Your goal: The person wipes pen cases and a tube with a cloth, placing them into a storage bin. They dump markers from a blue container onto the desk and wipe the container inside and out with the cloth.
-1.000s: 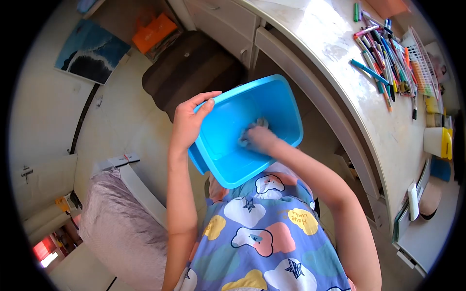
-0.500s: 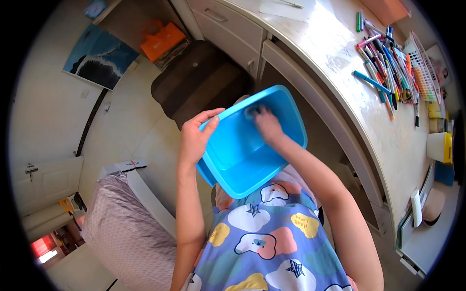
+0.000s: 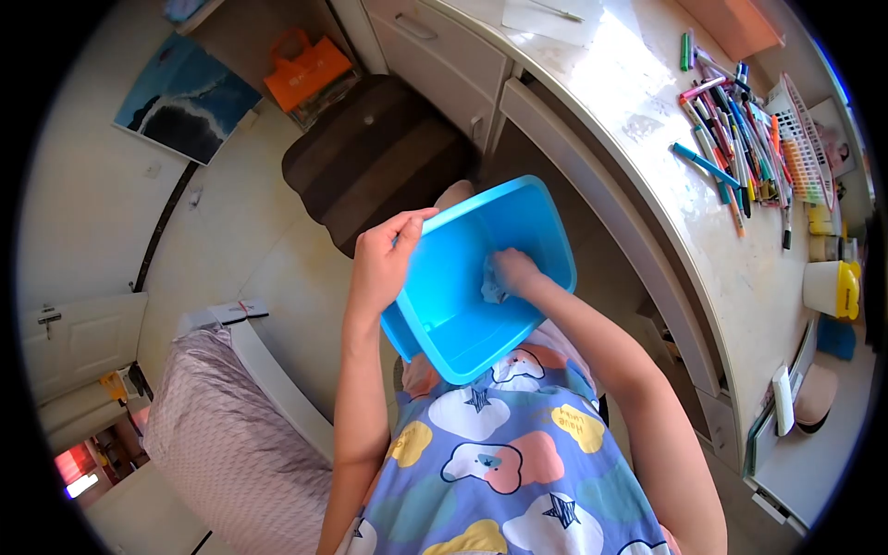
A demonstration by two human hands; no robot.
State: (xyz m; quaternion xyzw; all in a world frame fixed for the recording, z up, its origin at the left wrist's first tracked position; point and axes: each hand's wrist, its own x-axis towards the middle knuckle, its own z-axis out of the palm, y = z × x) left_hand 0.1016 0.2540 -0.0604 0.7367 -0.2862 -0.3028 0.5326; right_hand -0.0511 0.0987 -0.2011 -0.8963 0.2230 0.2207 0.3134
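Observation:
A blue plastic bin (image 3: 444, 319) is tilted above my lap, its open mouth facing me. My left hand (image 3: 384, 259) grips its upper left rim, thumb on the near side. Inside the bin is my right hand (image 3: 518, 271), closed on a crumpled whitish wipe (image 3: 493, 285) that rests against the inner wall. Part of the wipe is hidden under the fingers, and I cannot tell whether it is paper or cloth.
To the right a white desk (image 3: 638, 120) holds a heap of pens and markers (image 3: 740, 139) beside a white basket (image 3: 797, 139). A brown striped cushion (image 3: 379, 148) lies ahead, near an orange bag (image 3: 310, 72). A bed (image 3: 231, 425) stands at left.
My right hand has moved down inside the bin, away from the far upper corner, and the wipe shows more plainly. The bin has shifted slightly lower; my left hand keeps its hold.

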